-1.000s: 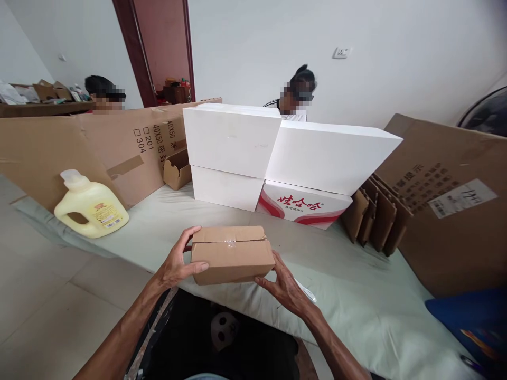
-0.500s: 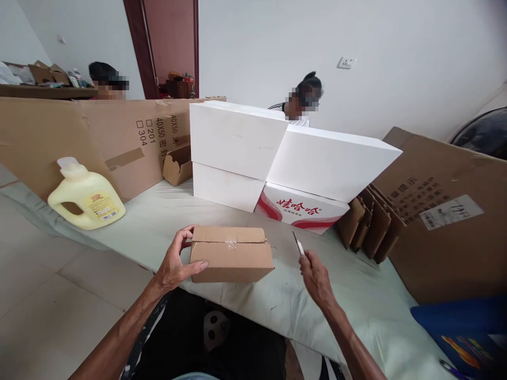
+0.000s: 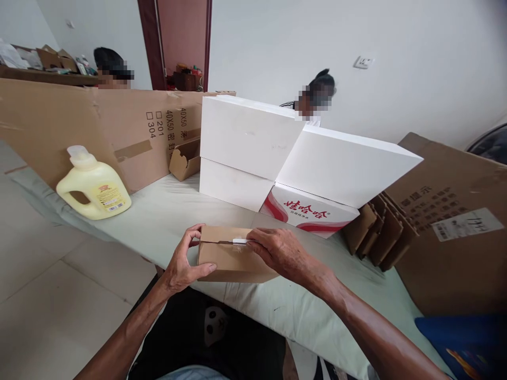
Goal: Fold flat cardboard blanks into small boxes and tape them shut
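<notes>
One small brown carton (image 3: 229,267) sits at the table's (image 3: 168,211) near edge — its left end clasped by the left hand (image 3: 182,268), thumb spread wide from fingers — while the right hand (image 3: 283,252), palm down over its right part, curls tightly around a white-handled knife (image 3: 239,242) at the top seam.

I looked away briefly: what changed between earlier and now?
The right hand let go of the small cardboard box, took up the white-handled knife and brought it leftward to the top seam. The left hand still holds the box's left end; the yellow bottle and white boxes stayed put.
</notes>
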Available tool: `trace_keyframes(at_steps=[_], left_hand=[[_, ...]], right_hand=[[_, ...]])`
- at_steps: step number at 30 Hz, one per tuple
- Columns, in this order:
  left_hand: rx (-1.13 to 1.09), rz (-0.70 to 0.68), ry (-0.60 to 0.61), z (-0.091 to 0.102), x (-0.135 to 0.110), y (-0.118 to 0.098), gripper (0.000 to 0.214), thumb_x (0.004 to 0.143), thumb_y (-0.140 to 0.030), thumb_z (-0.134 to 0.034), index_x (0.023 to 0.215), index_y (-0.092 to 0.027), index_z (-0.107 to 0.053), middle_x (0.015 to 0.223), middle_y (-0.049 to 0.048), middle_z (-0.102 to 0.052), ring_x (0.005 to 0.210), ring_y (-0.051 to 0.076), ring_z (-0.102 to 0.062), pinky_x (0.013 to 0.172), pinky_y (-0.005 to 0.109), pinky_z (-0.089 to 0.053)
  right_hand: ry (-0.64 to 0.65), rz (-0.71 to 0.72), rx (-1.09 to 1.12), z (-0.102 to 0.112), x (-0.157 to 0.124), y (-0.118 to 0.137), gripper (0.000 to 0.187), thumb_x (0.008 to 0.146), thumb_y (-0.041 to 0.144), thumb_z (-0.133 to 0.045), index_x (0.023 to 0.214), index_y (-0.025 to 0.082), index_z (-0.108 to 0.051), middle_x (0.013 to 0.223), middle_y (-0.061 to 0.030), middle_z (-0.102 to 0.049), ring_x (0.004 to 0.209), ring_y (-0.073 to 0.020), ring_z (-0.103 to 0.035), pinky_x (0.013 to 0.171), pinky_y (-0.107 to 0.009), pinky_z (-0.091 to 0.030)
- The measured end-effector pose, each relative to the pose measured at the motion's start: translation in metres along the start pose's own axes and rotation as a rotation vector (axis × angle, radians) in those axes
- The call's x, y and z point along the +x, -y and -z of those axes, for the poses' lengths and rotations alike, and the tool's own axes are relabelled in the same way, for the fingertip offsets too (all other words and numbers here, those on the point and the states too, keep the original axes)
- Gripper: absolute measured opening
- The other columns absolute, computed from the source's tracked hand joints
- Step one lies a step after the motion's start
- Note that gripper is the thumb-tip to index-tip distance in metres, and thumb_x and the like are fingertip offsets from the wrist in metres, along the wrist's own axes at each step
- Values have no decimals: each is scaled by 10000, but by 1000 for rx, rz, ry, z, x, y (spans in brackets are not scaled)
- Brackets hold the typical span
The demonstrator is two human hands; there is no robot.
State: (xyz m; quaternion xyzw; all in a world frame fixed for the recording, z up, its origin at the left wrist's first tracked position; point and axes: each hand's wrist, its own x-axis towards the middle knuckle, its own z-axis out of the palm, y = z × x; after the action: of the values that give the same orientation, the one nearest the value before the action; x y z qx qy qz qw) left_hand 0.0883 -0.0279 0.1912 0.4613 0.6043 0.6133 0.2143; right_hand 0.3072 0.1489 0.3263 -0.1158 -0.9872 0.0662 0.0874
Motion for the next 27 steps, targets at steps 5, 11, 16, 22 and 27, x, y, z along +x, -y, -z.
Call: trace_keyframes(at_steps=[5, 11, 16, 22, 27], left_hand=[[-20, 27, 9, 0, 0, -4, 621, 715, -491, -897, 1188, -254, -572, 1705, 168, -484, 1483, 414, -544, 1180, 523, -470], [-23, 12, 11, 0, 0, -6, 598, 742, -441, -888, 1209, -258, -562, 1696, 168, -484, 1476, 402, -547, 1164, 536, -478], [10, -18, -6, 1, 1, -3, 569, 744, -421, -880, 1186, -269, -556, 1655, 148, -517, 1478, 388, -545, 1137, 530, -496], [30, -14, 9, 4, 2, 0, 567, 755, -439, -885, 1178, -270, -548, 1638, 140, -516, 1463, 376, -551, 1121, 506, -514], [78, 37, 8, 6, 1, -3, 589, 756, -501, -868, 1196, -262, -560, 1659, 156, -477, 1425, 399, -576, 1106, 534, -534]], right_hand=[[94, 18, -106, 15, 11, 7, 329, 1174, 279, -468, 909, 198, -646, 839, -23, -695, 639, -129, -499, 621, -337, -193], [227, 26, -330, 29, 28, 32, 250, 1144, 200, -507, 938, 186, -648, 862, -36, -687, 657, -147, -485, 649, -362, -189], [207, 145, -486, 27, 35, 39, 255, 1018, -27, -502, 960, 181, -638, 899, -47, -660, 752, -172, -518, 720, -353, -221], [206, 130, -416, 35, 11, 6, 316, 1019, -56, -450, 901, 183, -620, 857, -33, -648, 649, -143, -419, 682, -358, -189], [92, 21, -385, 24, -25, -45, 273, 1080, 65, -480, 919, 198, -656, 819, -34, -660, 646, -153, -458, 646, -360, -161]])
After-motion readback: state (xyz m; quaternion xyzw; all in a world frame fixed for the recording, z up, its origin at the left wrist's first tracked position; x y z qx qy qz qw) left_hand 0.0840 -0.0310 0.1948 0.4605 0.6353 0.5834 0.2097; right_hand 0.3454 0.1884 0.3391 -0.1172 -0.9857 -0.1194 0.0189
